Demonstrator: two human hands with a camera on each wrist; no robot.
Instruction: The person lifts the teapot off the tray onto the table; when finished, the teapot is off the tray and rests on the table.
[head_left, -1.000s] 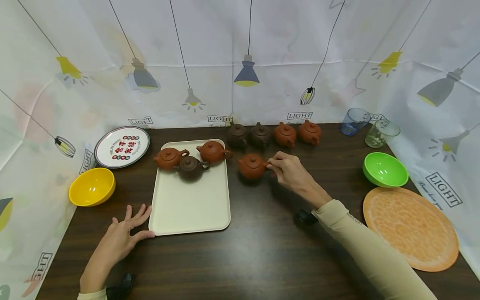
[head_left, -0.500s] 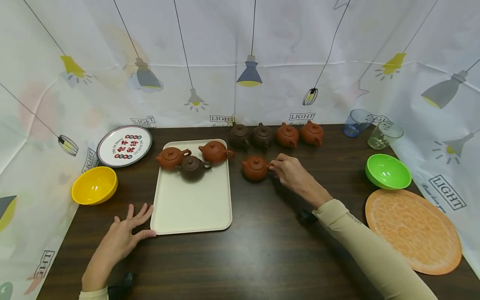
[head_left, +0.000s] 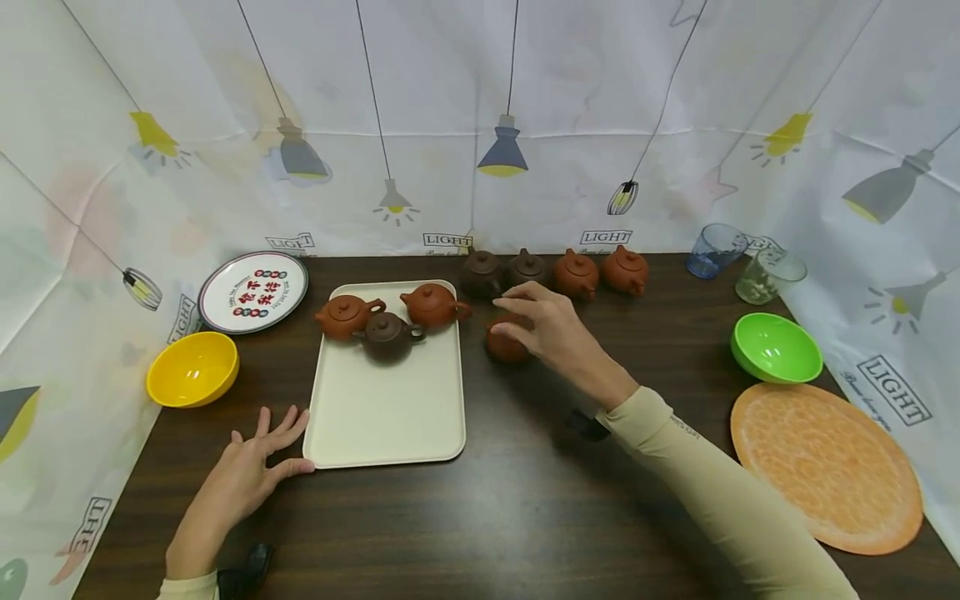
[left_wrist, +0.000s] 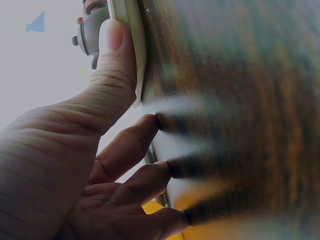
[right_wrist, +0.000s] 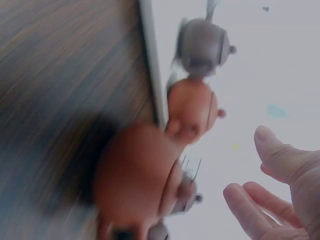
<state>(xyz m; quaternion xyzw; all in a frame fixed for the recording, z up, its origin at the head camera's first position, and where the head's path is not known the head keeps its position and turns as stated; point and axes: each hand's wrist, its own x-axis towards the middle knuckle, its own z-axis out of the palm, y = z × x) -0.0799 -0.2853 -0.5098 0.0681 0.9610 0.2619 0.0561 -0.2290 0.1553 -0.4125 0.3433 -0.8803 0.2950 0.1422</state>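
Observation:
My left hand (head_left: 243,467) rests at the near left corner of a cream tray (head_left: 386,417), with the thumb (left_wrist: 116,65) against its edge and the fingertips on the table. On the tray's far part sit a dark brown teapot (head_left: 387,337) and two reddish-brown ones, left (head_left: 345,318) and right (head_left: 431,306). Just right of the tray, another reddish-brown teapot (head_left: 501,345) stands on the table, partly hidden by my right hand (head_left: 558,337). That hand hovers over it, thumb and fingers spread; the right wrist view shows a gap between the fingers and the teapot (right_wrist: 135,175).
Along the back stand two dark teapots (head_left: 481,273) and two reddish-brown ones (head_left: 576,273). A plate (head_left: 225,296) and yellow bowl (head_left: 192,371) are left. Blue (head_left: 708,254) and clear glasses (head_left: 761,283), a green bowl (head_left: 776,346) and a round orange mat (head_left: 825,467) are right.
My right hand has let go of the reddish-brown teapot's handle and moved left over the teapot, its fingers spreading. My left hand stays at the tray's corner.

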